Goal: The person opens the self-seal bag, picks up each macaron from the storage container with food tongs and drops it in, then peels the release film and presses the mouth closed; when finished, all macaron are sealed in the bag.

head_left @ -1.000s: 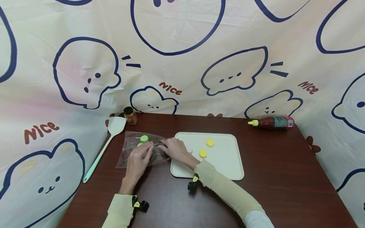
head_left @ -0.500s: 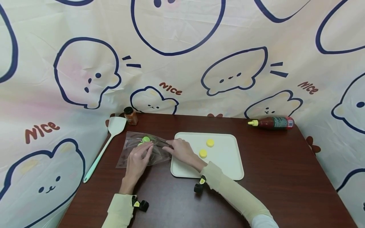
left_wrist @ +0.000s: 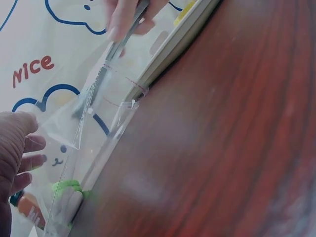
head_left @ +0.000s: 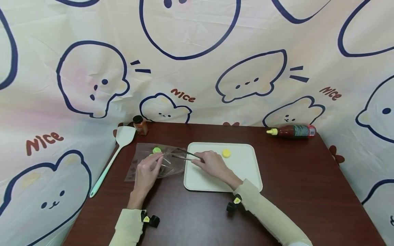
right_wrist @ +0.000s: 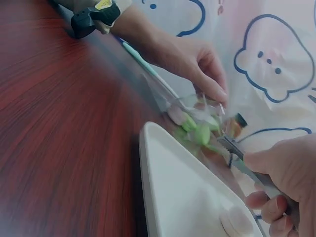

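Observation:
My left hand (head_left: pixel 146 172) pinches the upper layer of a clear plastic bag (head_left: pixel 135 171) at its mouth, raising it off the table. Inside the bag lie green macarons (right_wrist: pixel 202 133) and a pinkish one (right_wrist: pixel 176 114); the head view shows mainly one green macaron (head_left: pixel 157 150). Metal tongs (head_left: pixel 191 153) are gripped in my right hand (head_left: pixel 213 165), above the tray. Their tips are spread at the bag's mouth, with nothing visible between them. On the white tray (head_left: pixel 197 181) sits a yellow macaron (head_left: pixel 226 153). A pale macaron (right_wrist: pixel 237 220) shows there in the right wrist view.
A white spatula with a mint handle (head_left: pixel 124 136) lies along the left table edge. Behind it stands a black-lidded spice jar (head_left: pixel 140 126). A sauce bottle with a yellow tip (head_left: pixel 295 131) lies at the back right. Patterned cloth surrounds the table.
My right hand has drawn back to the right with the tongs, bringing their arms into sight and covering one yellow macaron. The left hand stays nearly still at the bag.

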`<control>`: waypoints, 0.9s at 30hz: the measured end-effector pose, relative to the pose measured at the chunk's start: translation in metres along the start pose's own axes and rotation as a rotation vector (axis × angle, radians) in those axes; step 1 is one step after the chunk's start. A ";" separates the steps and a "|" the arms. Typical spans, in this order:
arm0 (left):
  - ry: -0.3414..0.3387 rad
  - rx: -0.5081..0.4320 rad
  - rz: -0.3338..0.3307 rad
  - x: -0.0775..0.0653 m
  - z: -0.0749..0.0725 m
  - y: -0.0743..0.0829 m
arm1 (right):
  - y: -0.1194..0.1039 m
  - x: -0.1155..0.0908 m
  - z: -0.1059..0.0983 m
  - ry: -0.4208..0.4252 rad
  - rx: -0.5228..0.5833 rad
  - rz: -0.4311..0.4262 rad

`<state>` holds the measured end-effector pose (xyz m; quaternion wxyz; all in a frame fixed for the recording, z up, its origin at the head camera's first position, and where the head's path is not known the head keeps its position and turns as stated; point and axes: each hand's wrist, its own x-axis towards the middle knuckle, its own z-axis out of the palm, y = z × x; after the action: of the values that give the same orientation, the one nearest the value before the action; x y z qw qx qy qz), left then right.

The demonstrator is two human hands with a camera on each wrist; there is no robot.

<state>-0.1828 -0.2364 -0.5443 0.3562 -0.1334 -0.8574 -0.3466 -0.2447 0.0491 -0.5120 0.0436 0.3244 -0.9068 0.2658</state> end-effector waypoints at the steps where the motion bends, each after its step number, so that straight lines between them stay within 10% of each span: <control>1: -0.002 -0.004 -0.007 0.000 0.000 0.000 | 0.003 -0.004 -0.003 0.000 0.009 0.003; 27: 0.016 -0.020 -0.052 0.000 0.000 0.002 | 0.087 -0.106 -0.086 0.095 -0.030 0.379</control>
<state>-0.1815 -0.2344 -0.5435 0.3525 -0.1121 -0.8542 -0.3654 -0.2223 0.2089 -0.5049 0.0402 0.1344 -0.9524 0.2707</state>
